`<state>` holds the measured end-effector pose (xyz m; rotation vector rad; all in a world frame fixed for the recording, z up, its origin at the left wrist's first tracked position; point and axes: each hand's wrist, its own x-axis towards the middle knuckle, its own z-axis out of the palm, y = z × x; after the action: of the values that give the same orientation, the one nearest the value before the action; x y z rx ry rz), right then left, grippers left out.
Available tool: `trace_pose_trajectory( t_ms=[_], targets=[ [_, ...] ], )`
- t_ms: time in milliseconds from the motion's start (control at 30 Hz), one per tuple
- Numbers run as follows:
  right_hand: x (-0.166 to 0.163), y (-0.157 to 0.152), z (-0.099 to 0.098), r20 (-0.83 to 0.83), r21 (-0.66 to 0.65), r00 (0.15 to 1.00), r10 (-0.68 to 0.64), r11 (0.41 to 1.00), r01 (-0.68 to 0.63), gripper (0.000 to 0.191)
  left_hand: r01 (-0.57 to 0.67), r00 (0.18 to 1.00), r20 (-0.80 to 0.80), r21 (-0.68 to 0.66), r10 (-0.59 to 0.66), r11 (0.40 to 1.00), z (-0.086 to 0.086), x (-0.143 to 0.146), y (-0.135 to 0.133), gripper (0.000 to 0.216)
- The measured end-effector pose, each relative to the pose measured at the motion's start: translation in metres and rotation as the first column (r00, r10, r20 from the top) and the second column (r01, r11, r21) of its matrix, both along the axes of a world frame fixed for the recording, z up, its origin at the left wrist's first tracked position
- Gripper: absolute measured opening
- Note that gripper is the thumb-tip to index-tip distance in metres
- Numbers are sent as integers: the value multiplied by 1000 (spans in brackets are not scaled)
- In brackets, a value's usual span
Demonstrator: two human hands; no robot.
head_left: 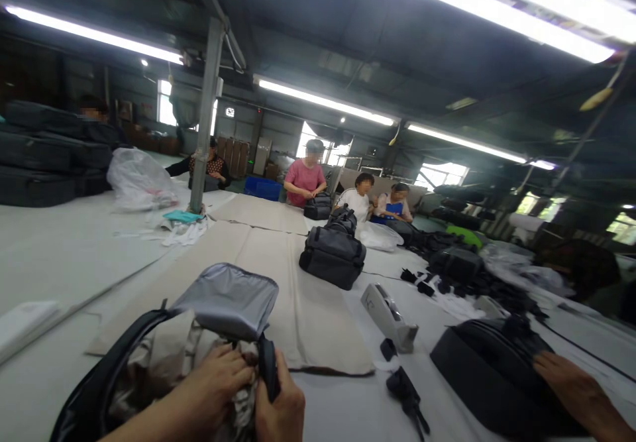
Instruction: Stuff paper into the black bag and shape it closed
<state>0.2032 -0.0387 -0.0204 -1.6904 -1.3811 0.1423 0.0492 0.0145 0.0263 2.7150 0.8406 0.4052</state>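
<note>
In front of me a black bag lies open, its silver-lined flap folded back and crumpled beige lining showing inside. My left hand reaches over the opening with its fingers bent into the lining near the right end; the fingertips are partly hidden. My right hand grips the bag's black padded edge, thumb on the near side. The bag's bottom is out of view.
Beige cardboard sheets cover the table. Dark bags, a tape dispenser and a black strap lie beyond. At right, another person's hand touches a dark bag. A pillar rises at left; several people work behind.
</note>
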Motion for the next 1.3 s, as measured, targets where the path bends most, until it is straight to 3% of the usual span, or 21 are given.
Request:
trace_pose_trajectory(
  t_ms=[133,267,400,467,600,667,767,833,900,1000,1067,1200,1267,1300],
  targets=[
    [-4,3,6,74,23,997,-9,1000,7,51,-10,999,-36,111,14,994,-5,28,9,25],
    [1,5,10,169,51,985,25,998,-34,51,-62,998,37,105,59,993,-18,30,18,20],
    [-4,-9,22,271,261,963,2,962,-75,40,-109,991,86,40,105,993,-18,21,29,25],
    [-12,-16,25,348,392,936,45,900,-189,28,-112,989,92,2,112,994,-9,18,34,23],
    [-21,-18,5,555,478,821,131,758,-444,55,20,994,109,-47,-15,999,28,2,32,32],
    [-17,-13,-9,617,475,783,84,753,-455,47,83,989,122,17,-84,996,52,-16,22,39],
    [-8,-8,-20,689,464,724,34,747,-476,40,-34,997,78,233,16,972,75,-54,3,28],
    [-6,-6,-19,715,454,698,34,736,-501,39,-155,987,15,277,157,948,71,-80,-3,20],
    [-7,-4,-14,715,471,697,43,708,-527,42,-234,964,-71,222,255,946,52,-101,-2,18],
    [-11,2,-9,701,505,710,59,663,-554,49,-307,931,-159,140,328,941,17,-121,9,24],
    [-12,5,-7,701,497,710,68,667,-555,51,-325,925,-168,118,342,938,2,-125,16,26],
    [-9,4,12,694,508,708,130,609,-609,54,-315,932,-155,109,329,943,1,-122,22,22],
    [-9,0,32,702,505,694,158,578,-642,44,-308,936,-146,98,320,946,6,-119,20,22],
    [-11,-3,44,714,485,683,157,592,-644,33,-308,938,-138,92,319,947,10,-118,19,23]
  ],
)
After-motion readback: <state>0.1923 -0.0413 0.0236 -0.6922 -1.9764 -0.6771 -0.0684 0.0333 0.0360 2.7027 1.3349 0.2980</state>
